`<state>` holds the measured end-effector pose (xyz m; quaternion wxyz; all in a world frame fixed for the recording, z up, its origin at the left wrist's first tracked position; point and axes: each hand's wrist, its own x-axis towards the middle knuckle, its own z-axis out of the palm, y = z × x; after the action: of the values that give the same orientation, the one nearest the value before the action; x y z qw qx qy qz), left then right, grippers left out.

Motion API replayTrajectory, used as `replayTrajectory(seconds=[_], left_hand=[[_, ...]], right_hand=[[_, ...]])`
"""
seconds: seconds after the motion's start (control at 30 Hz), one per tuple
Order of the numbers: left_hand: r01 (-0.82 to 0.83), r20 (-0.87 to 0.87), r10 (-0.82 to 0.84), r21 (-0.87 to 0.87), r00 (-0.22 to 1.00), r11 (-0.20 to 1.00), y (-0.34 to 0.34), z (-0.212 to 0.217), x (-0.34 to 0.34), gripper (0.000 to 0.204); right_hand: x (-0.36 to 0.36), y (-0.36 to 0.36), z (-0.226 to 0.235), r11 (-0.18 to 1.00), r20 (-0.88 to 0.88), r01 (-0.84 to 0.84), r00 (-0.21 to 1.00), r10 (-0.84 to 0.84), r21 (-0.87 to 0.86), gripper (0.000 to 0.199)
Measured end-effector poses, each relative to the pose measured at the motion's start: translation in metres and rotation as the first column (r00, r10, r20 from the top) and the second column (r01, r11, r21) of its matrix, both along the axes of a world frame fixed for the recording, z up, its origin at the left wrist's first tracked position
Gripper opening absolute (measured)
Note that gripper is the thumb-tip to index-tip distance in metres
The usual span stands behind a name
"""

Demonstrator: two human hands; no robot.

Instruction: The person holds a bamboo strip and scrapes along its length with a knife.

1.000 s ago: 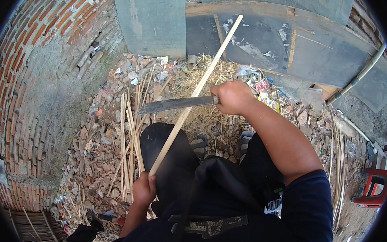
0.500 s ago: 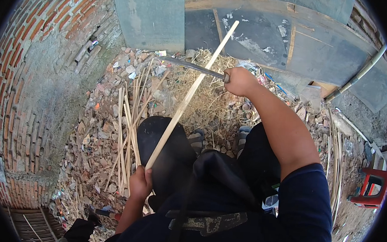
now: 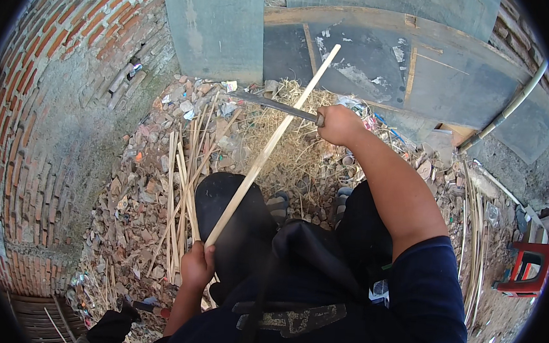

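While a curved brick wall (image 3: pixel 45 113) fills the left side of the frame, rubble of broken brick and stone (image 3: pixel 127 213) spreads at its foot toward the lower left. Just right of that rubble lies a loose bundle of thin pale split sticks (image 3: pixel 176 184), running roughly top to bottom on the ground.

At the lower centre-left, the left hand (image 3: pixel 197 266) is closed in a fist around the lower end of a long pale bamboo stick (image 3: pixel 269 147); the fingers wrap it fully, with the thumb up beside the shaft. From that grip the stick slants up and to the right across the person's dark-trousered knee (image 3: pixel 231 213), and its top end reaches the dark board (image 3: pixel 356 63) at the upper centre of the frame.

Near the upper centre, a long dark blade (image 3: pixel 275 103) meets the stick from the left side, lying almost level; it seems to touch the shaft, though the exact contact is hard to make out. The right hand (image 3: pixel 339 124) is clenched tight on the blade's handle, just right of the stick, its fingers curled under and hidden from view.

Below both, dry straw and shavings (image 3: pixel 294 154) cover the ground. At the far right edge stands a red plastic stool (image 3: pixel 529 269), well apart from the hands.
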<state>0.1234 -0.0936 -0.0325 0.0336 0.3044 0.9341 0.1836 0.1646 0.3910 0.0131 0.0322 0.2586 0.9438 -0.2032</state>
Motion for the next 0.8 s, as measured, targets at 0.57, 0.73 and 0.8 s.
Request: replayTrajectory(seconds=[0.57,0.73,0.8], left_hand=[[-0.002,0.014,0.003,-0.008,1.0,1.0,-0.014,-0.002,-0.001,0.027],[0.024,-0.072,-0.02,0.058,0.997,0.998,-0.003,-0.011,-0.004,0.028],[0.019,-0.025,-0.02,-0.066,0.999,0.998,-0.005,-0.001,-0.006,0.03]], right_hand=[[0.006,-0.022,0.008,0.989,-0.142,-0.141,0.979,0.145,0.039,0.019],[0.008,0.026,0.002,0.995,-0.088,0.081,0.992,-0.086,-0.05,0.021],[0.009,0.036,-0.01,0.992,-0.091,0.091,0.991,-0.099,-0.092,0.021]])
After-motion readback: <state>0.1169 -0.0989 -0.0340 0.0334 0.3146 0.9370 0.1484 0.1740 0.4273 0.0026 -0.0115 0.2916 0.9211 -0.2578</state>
